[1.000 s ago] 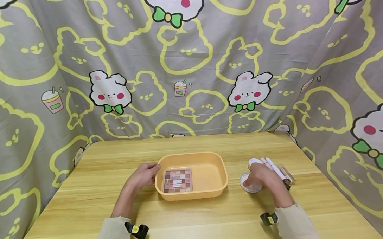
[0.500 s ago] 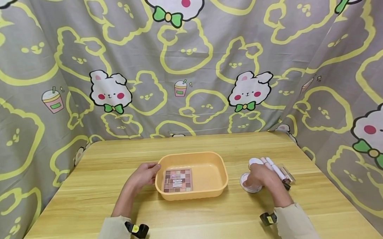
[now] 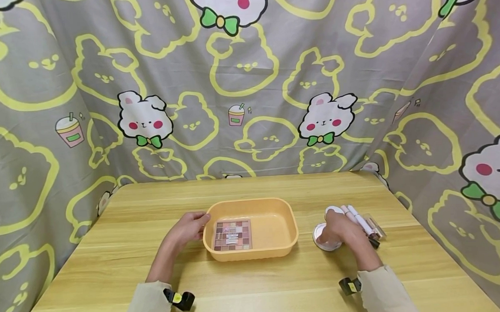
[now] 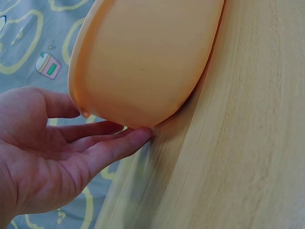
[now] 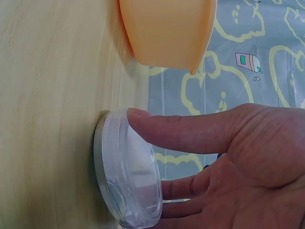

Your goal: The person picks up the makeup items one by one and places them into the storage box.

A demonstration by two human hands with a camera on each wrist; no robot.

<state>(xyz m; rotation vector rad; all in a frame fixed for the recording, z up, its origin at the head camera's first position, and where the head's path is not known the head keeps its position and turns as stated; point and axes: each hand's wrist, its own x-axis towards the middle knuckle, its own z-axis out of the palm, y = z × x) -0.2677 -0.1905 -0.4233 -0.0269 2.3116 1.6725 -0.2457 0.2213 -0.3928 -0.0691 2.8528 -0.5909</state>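
Note:
A pale orange plastic basin (image 3: 273,233) stands mid-table with an eyeshadow palette (image 3: 232,235) lying flat in its left half. My left hand (image 3: 188,229) touches the basin's left end, the thumb at the rim and the other fingers, nearly straight, against the outer wall in the left wrist view. To the right of the basin, my right hand (image 3: 343,228) holds a round, clear-lidded powder compact (image 5: 128,176) between thumb and fingers. In the right wrist view the thumb lies on its near edge and the fingers reach round the far side. The compact stays low at the table.
Just past my right hand lie a white round case (image 3: 333,211), slim white and pink tubes (image 3: 355,219) and clear tubes (image 3: 375,227), side by side. A patterned grey curtain (image 3: 247,82) surrounds the wooden table (image 3: 254,289) at the back and sides.
The compact's face has tilted slightly and looks brighter under my right fingers. My left hand, the basin and the palette have stayed in place.

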